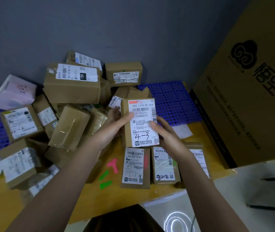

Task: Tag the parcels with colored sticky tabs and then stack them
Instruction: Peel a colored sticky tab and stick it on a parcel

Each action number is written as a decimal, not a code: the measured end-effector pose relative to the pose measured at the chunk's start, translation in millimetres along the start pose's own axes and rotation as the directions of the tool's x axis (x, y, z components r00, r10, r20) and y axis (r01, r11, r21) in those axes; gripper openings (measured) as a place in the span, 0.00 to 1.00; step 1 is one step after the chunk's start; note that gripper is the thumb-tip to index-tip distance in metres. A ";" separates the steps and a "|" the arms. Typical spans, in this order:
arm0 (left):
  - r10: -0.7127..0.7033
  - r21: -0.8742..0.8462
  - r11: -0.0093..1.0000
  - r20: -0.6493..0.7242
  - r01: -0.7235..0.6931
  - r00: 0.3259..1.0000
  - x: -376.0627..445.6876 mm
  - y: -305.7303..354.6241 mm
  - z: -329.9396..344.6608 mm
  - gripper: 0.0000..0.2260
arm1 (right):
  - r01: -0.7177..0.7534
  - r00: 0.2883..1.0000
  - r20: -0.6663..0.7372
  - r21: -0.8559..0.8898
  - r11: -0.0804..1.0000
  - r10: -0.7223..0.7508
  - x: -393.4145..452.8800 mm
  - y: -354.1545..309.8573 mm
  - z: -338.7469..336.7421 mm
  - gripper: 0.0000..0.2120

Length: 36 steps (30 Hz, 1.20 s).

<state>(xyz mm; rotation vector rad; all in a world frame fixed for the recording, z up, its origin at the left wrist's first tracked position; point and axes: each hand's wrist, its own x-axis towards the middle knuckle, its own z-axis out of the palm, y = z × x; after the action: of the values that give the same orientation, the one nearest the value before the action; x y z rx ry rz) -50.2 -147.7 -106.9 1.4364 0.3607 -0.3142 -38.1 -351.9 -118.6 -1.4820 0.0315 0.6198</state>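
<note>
Both forearms reach out from me over the yellow bench (83,206). My left hand (115,126) and right hand (165,133) share one grip on the parcel marked 4-3 (140,122): left thumb across its label, right thumb on the label's right edge, fingers curled behind, label facing me. Just below the grip lie three labelled parcels in a row (136,168). Down and left of the grip, pink tabs (113,164) and green tabs (105,180) stick to the bench. Left of and beyond the grip sits a loose heap of parcels (71,84). A large carton (250,97) stands to its right.
</note>
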 end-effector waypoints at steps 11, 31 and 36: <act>0.077 0.339 0.940 -0.293 0.029 0.953 -66.4 -60.2 -60.1 0.37 | 0.178 0.976 0.191 -0.977 0.117 0.108 -7.1 138.6 64.0 0.39; 0.042 0.376 0.926 -0.224 0.047 0.974 -101.4 -78.1 -96.6 0.37 | -0.085 0.994 -0.050 -0.906 0.415 0.094 25.3 166.9 110.7 0.15; 0.023 0.334 0.941 -0.234 0.058 0.972 -108.9 -82.1 -120.4 0.38 | -0.250 0.968 -0.216 -0.864 0.437 0.125 47.6 181.5 120.2 0.17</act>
<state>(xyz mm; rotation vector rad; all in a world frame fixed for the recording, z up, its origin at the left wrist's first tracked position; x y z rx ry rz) -189.7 -37.7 -146.4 1.8186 0.5311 -0.2272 -113.2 -229.2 -288.7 -2.6033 -0.0473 0.7761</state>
